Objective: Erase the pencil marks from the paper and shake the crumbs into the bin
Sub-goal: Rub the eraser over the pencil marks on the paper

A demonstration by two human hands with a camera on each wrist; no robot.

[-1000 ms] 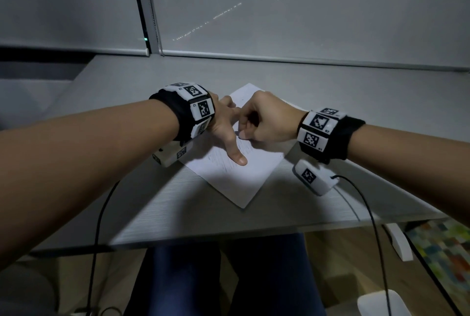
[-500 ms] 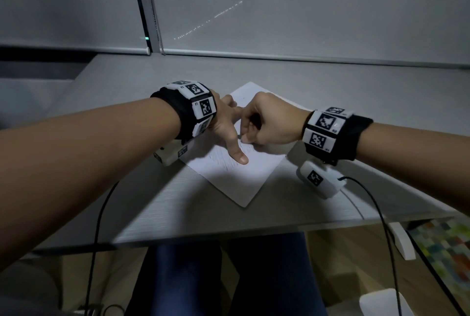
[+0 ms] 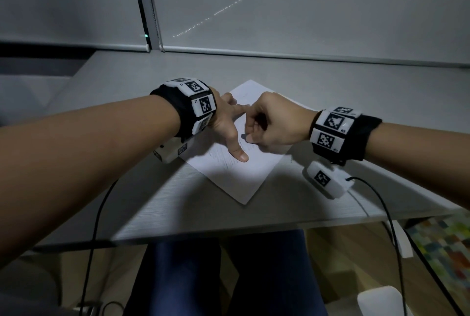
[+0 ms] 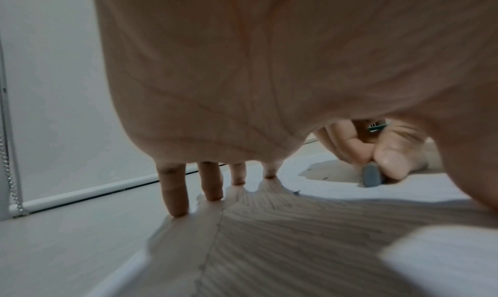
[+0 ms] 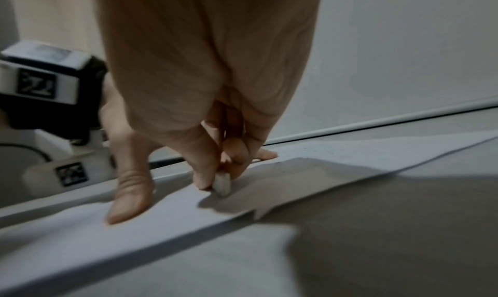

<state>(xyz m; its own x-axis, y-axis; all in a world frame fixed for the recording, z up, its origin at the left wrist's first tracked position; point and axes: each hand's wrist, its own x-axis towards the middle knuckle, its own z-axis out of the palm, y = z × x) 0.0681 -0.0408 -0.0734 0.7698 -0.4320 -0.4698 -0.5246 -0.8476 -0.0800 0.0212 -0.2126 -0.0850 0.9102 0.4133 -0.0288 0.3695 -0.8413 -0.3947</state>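
A white sheet of paper [image 3: 241, 178] lies turned like a diamond on the grey desk [image 3: 330, 82], with faint pencil lines across its middle. My left hand [image 3: 229, 132] lies flat on the sheet, fingers spread and straight, thumb [image 3: 237, 154] pointing toward me. My right hand [image 3: 269, 122] pinches a small grey eraser [image 3: 243, 137] between thumb and fingers and presses its tip on the paper. The eraser [image 4: 371, 176] stands on the paper [image 4: 350, 193] in the left wrist view. In the right wrist view the eraser [image 5: 223, 184] touches the sheet [image 5: 175, 212] beside the left thumb [image 5: 129, 197].
Dark eraser crumbs [image 4: 318, 174] speckle the paper near the eraser. A closed roller blind [image 3: 305, 5] runs along the desk's far edge. Cables [image 3: 386, 214] hang off the front edge. A white rounded object [image 3: 379, 300] stands on the floor at lower right. My legs are under the desk.
My right hand with the eraser has slid a short way back and forth over the pencil lines. The left hand stays pressed on the sheet.
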